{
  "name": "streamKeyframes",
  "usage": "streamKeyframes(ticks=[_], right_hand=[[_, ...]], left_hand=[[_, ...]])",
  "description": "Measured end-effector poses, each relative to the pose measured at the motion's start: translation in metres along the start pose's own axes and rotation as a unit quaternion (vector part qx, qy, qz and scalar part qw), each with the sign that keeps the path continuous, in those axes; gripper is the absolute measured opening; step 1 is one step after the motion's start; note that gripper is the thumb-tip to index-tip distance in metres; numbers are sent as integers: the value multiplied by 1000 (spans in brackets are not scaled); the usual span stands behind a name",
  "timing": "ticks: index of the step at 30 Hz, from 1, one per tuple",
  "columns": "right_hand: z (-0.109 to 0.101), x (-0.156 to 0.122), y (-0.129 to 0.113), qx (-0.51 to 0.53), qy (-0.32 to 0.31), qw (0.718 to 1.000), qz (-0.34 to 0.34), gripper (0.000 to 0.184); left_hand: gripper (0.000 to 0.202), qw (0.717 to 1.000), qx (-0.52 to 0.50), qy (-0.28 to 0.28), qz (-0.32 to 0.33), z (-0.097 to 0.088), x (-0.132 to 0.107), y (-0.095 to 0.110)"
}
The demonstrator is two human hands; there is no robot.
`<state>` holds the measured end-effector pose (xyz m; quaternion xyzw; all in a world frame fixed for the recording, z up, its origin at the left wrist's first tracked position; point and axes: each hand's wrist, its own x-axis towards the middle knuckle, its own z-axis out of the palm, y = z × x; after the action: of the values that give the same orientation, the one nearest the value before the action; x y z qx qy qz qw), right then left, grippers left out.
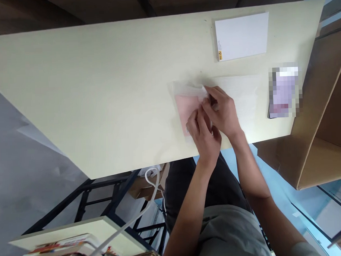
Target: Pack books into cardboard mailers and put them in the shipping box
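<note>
A flat pink item (186,105) lies inside a translucent plastic bag (187,88) on the table. My right hand (225,109) pinches the bag's upper right corner between thumb and fingers. Close below it, my left hand (206,136) has its fingers bent and pressed together on the bag's right part, over the pink item. The fingertips of both hands nearly meet, and they hide that edge of the bag. Beneath and beside my right hand, a thin whitish sheet or sleeve (244,93) lies flat.
The pale table (88,97) carries a white flat box (242,37) at the back right and a pixelated phone-like object (283,90) near its right end. A large open cardboard box (305,149) stands to the right. Below left, a white cable (152,199) hangs above a shelf with stacked books (63,251).
</note>
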<state>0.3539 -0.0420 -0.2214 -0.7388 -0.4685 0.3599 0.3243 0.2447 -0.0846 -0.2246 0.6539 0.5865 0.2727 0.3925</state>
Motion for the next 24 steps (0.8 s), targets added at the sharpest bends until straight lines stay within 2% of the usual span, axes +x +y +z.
streamKeyframes(ticks=[3, 5, 6, 8, 11, 13, 17, 20, 24], right_hand=[[4, -5, 4, -57, 18, 998, -24, 56], [2, -15, 1, -69, 50, 996, 5, 63], [0, -22, -2, -66, 69, 995, 31, 63], [-8, -36, -6, -51, 91, 991, 83, 53], [-12, -54, -9, -21, 69, 990, 124, 30], [-7, -61, -10, -15, 64, 989, 135, 21], [13, -65, -13, -33, 118, 980, 157, 20], [20, -63, -16, -31, 133, 979, 152, 17], [16, -58, -16, -32, 120, 982, 141, 14]], left_hand=[[71, 998, -17, -53, 21, -17, 2, -9], [65, 996, -36, -81, 24, -38, 8, -12], [59, 996, -36, -80, 17, -49, 12, -12], [49, 999, -6, -41, -19, -70, 21, -15], [40, 996, 6, 2, -90, -88, 32, -21], [33, 991, -13, -6, -132, -89, 36, -25], [27, 983, -47, -14, -174, -82, 38, -29], [37, 979, -96, -7, -178, -79, 38, -28], [42, 980, -114, -20, -162, -80, 35, -23]])
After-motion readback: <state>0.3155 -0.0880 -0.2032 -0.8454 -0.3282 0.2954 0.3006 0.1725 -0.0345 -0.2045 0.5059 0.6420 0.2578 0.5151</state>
